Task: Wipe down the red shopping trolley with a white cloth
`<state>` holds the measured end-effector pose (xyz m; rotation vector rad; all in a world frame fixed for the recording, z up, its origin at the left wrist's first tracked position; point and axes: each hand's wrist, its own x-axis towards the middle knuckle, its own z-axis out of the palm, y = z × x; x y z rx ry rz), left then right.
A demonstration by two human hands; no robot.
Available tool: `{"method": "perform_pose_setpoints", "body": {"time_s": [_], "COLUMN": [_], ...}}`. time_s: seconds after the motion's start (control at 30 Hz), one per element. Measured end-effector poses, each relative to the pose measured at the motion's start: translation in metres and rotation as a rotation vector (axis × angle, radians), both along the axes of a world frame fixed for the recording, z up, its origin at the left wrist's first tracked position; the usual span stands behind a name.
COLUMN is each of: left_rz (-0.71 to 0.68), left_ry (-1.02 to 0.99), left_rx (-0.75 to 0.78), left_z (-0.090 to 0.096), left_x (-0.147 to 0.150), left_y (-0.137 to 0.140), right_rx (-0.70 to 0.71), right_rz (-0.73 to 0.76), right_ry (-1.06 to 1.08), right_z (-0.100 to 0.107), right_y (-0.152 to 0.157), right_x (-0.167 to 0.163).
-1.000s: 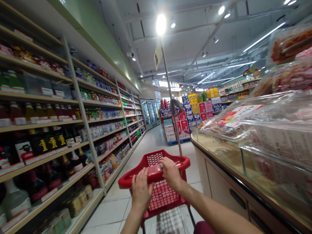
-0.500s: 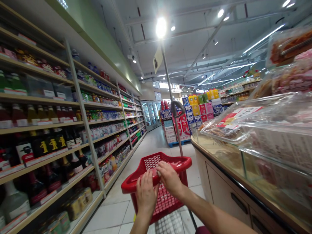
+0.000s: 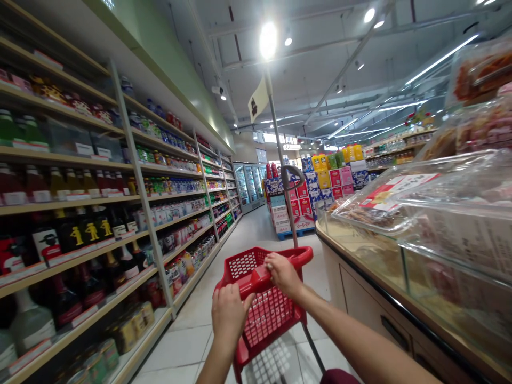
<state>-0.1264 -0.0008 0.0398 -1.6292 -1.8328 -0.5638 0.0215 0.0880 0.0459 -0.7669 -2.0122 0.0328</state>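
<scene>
A red plastic shopping cart [image 3: 268, 314] stands straight in front of me, its basket walls pierced by a grid of holes. My left hand [image 3: 229, 309] is curled over the left end of the handlebar, thumb pointing inward. Toward the right part of the bar, my right hand [image 3: 282, 274] wraps its fingers over the top. The bare middle of the red handlebar [image 3: 256, 280] shows between the two hands. A tall grey pole [image 3: 274, 122] with a curved grip and a small flag rises beyond the basket's right side. What lies inside the basket is mostly hidden.
Shelves of bottles and cans [image 3: 168, 192] line the left side. Close on the right, a glass-topped counter [image 3: 360, 256] carries clear plastic food packs [image 3: 400, 192]. Stacked drink cartons [image 3: 300, 205] stand ahead on a blue pallet. Tiled aisle floor [image 3: 248, 229] leads toward glass-door coolers [image 3: 248, 184].
My left hand has shifted left and outward along the handlebar, and my right hand slightly right, so they are farther apart. The cart's near side has swung a little.
</scene>
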Motion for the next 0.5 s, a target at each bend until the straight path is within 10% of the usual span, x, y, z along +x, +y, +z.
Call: {"method": "perform_pose_setpoints", "body": {"time_s": [0.27, 0.5], "left_rz": [-0.239, -0.169], "left_ry": [-0.214, -0.327], "left_rx": [-0.128, -0.148], "left_z": [-0.006, -0.029], "left_x": [0.014, 0.031], "left_y": [0.014, 0.039], "right_rx": [-0.01, -0.047], "right_rz": [0.071, 0.147], "right_ry": [0.074, 0.03], "right_z": [0.003, -0.008], "right_y": [0.029, 0.001], "right_x": [0.04, 0.021]}}
